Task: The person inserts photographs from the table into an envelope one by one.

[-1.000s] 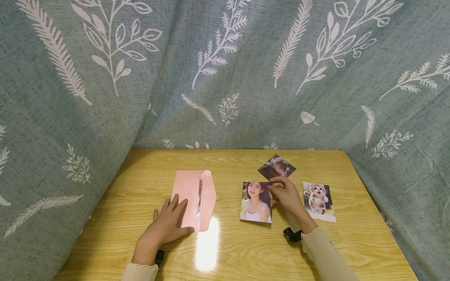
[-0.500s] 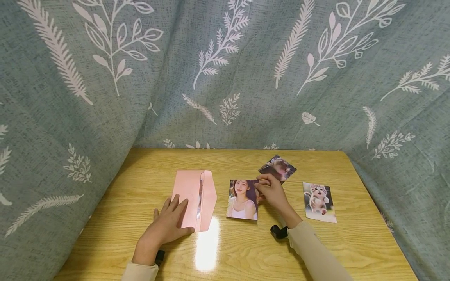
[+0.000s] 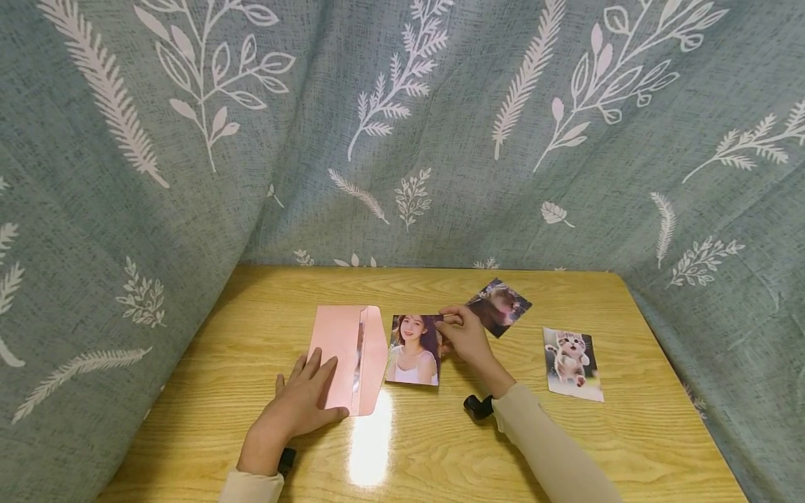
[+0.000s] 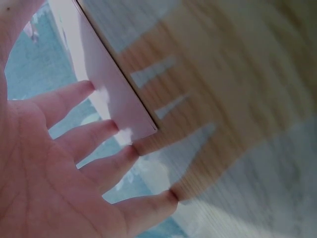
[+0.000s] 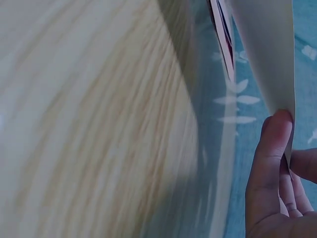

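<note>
A pink envelope (image 3: 342, 342) lies on the table at the left, its flap spread out to the right. Through its slot shows a strip of a picture inside. My left hand (image 3: 300, 397) rests on the envelope's lower left with fingers spread; the left wrist view has the fingertips at the envelope (image 4: 111, 84). Between thumb and fingers of my right hand (image 3: 470, 344) is the right edge of a photo (image 3: 411, 356) of a person in a white top. The right wrist view shows the photo's pale back (image 5: 270, 54), raised off the table. Its left edge is right by the flap.
A dark photo (image 3: 499, 307) lies turned at an angle behind my right hand. Farther right is a kitten photo (image 3: 572, 363). Patterned blue-green cloth (image 3: 402, 140) hangs around the back and sides of the wooden table (image 3: 453, 461).
My right hand has carried the photo of the person leftward, from near the middle right to beside the envelope's flap. The left hand and the envelope have stayed in place.
</note>
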The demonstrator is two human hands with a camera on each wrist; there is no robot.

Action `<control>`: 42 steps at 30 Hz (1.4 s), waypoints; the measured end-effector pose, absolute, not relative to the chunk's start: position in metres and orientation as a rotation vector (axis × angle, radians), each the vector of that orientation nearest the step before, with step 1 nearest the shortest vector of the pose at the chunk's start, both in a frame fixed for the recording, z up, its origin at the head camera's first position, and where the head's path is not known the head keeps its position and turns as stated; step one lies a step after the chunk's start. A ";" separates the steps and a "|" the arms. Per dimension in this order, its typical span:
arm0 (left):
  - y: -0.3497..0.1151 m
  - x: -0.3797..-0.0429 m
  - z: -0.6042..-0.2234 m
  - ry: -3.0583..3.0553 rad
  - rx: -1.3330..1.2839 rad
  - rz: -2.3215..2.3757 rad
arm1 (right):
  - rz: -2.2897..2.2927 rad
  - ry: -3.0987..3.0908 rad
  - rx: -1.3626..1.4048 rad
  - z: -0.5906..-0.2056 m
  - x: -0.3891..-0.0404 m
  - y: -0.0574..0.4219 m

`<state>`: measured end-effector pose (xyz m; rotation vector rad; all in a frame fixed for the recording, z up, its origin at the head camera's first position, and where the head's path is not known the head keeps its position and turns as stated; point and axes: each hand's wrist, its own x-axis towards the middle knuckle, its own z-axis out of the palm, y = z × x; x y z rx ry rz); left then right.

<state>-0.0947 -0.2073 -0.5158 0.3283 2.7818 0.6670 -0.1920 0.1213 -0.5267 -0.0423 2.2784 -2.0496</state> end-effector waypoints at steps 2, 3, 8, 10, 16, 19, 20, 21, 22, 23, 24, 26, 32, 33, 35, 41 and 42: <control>-0.207 -0.095 -0.515 2.784 0.327 0.665 | -2.046 2.289 -0.039 -0.527 -0.195 0.116; -0.207 -0.095 -0.515 2.785 0.327 0.663 | -2.047 2.291 -0.031 -0.527 -0.196 0.113; -0.208 -0.095 -0.515 2.792 0.333 0.664 | -2.038 2.321 -0.010 -0.536 -0.204 0.102; -0.208 -0.095 -0.516 2.795 0.336 0.665 | -2.031 2.323 -0.003 -0.536 -0.205 0.097; -0.208 -0.096 -0.519 2.791 0.335 0.661 | -2.019 2.322 -0.006 -0.537 -0.207 0.086; -0.208 -0.096 -0.519 2.790 0.335 0.656 | -2.015 2.308 -0.013 -0.539 -0.207 0.081; -0.208 -0.096 -0.519 2.791 0.335 0.655 | -2.018 2.295 -0.015 -0.539 -0.207 0.080; -0.208 -0.096 -0.519 2.791 0.336 0.657 | -2.019 2.283 -0.015 -0.539 -0.207 0.078; -0.208 -0.096 -0.519 2.792 0.337 0.657 | -2.021 2.274 -0.021 -0.539 -0.207 0.076; -0.208 -0.096 -0.519 2.793 0.337 0.657 | -2.021 2.265 -0.022 -0.539 -0.207 0.075; -0.208 -0.096 -0.519 2.794 0.337 0.659 | -2.022 2.256 -0.024 -0.540 -0.207 0.073; -0.208 -0.096 -0.519 2.793 0.338 0.660 | -2.019 2.252 -0.036 -0.540 -0.207 0.070; -0.208 -0.096 -0.519 2.790 0.333 0.657 | -1.986 2.259 -0.021 -0.539 -0.206 0.060; -0.208 -0.096 -0.519 2.792 0.334 0.656 | -1.983 2.252 -0.014 -0.539 -0.205 0.059; -0.208 -0.096 -0.519 2.794 0.336 0.652 | -1.982 2.236 -0.006 -0.539 -0.205 0.056; -0.208 -0.096 -0.519 2.798 0.335 0.650 | -1.996 2.188 0.001 -0.538 -0.203 0.047; -0.208 -0.096 -0.519 2.796 0.334 0.650 | -2.001 2.176 0.002 -0.538 -0.203 0.045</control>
